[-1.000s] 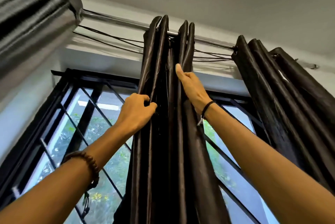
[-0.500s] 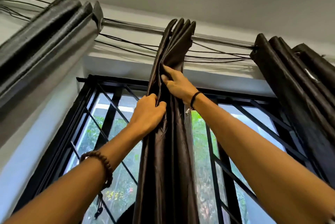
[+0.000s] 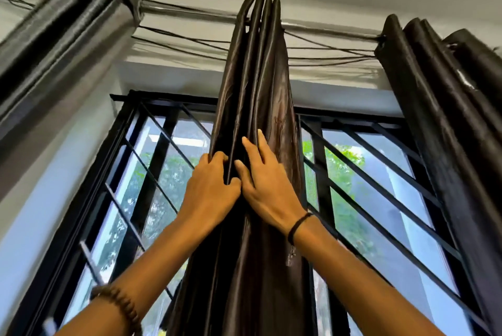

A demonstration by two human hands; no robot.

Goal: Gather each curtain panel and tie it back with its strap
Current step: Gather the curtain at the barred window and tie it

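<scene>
One rod (image 3: 190, 12); middle curtain panel (image 3: 258, 77) of three, left hand (image 3: 209, 189) gripping, right hand (image 3: 269, 186) pressed flat

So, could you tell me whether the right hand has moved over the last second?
Yes, downward. The right hand reached above the window frame's top bar a second ago; now its fingertips lie below it, on the middle curtain panel.

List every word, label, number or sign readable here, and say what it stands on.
None: no text can be read anywhere in this view.
The middle curtain panel, rod and window grille show no markings.
The small charm on the right wrist cord is too small to read.
</scene>
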